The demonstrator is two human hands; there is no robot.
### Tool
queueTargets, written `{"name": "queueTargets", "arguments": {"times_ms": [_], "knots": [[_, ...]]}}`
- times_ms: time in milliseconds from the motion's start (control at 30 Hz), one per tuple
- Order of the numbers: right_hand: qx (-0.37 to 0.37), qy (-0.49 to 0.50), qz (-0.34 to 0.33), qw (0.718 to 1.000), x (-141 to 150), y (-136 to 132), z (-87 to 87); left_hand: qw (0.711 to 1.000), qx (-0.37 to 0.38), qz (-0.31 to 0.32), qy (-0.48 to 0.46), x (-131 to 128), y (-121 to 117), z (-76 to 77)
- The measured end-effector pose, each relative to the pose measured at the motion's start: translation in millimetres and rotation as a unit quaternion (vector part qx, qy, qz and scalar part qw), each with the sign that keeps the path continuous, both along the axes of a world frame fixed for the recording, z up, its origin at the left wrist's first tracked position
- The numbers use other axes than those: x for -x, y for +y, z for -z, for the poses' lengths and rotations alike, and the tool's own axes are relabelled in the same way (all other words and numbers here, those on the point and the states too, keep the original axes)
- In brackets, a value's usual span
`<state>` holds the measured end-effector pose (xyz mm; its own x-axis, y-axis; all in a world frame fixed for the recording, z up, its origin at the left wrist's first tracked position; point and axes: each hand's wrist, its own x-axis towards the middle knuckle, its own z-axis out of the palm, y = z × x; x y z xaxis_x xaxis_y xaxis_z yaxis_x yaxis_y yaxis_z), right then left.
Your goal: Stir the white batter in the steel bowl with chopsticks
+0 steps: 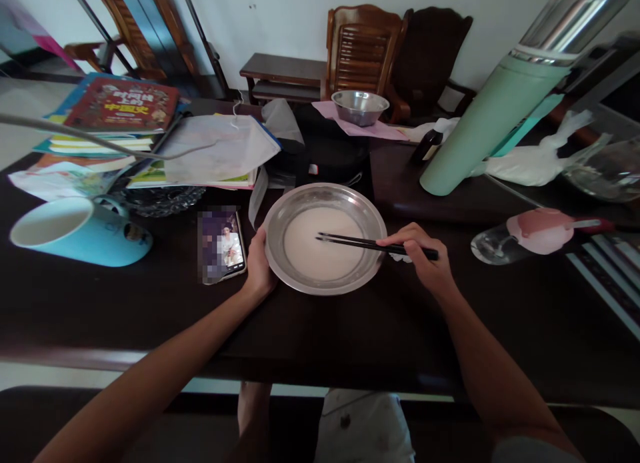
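A shallow steel plate (367,213) with pale, milky batter in it sits on the dark table in front of me. My left hand (257,266) grips the plate's left rim. My right hand (425,256) is closed on a pair of black chopsticks (357,241), whose tips reach over the batter at the plate's middle. A phone (221,245) with a lit screen lies flat just left of my left hand.
A blue mug (75,231) lies at the left, books (117,109) and papers behind it. A small steel bowl (360,107) stands at the back, a green flask (495,113) and a pink-lidded glass bottle (530,231) at the right. The table edge (300,376) runs near me.
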<state>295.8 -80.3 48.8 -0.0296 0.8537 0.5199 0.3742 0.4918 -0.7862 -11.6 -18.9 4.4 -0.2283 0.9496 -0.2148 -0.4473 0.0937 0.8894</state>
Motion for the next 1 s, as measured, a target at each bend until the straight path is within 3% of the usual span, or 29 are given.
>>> {"name": "queueTargets", "arguments": {"times_ms": [167, 300, 533, 667, 800, 900, 1000], "knots": [[-0.041, 0.078, 0.057, 0.994, -5, -1, 2.7, 1.0, -0.001, -0.003, 0.0, -2, 1, -1.9], [-0.045, 0.128, 0.016, 0.991, -6, -2, 6.2, 1.0, -0.006, 0.003, 0.006, 0, 1, -0.8], [0.006, -0.015, -0.075, 0.997, 4, -1, 3.1, 1.0, -0.02, 0.006, 0.017, 2, 3, 4.4], [-0.017, -0.024, -0.01, 1.0, 3, 0, 2.1, 0.999, -0.024, 0.009, 0.018, 2, 3, 5.7], [-0.055, 0.063, 0.056, 0.995, -3, 0, 3.2, 0.999, -0.027, 0.013, 0.035, 3, 2, 5.0], [-0.067, 0.125, 0.034, 0.989, -5, -1, 3.8, 0.999, -0.024, 0.015, 0.042, 3, 2, 5.0], [-0.03, 0.107, -0.023, 0.994, -2, -2, 3.2, 0.999, -0.012, 0.009, 0.029, 4, 2, 6.0]]}}
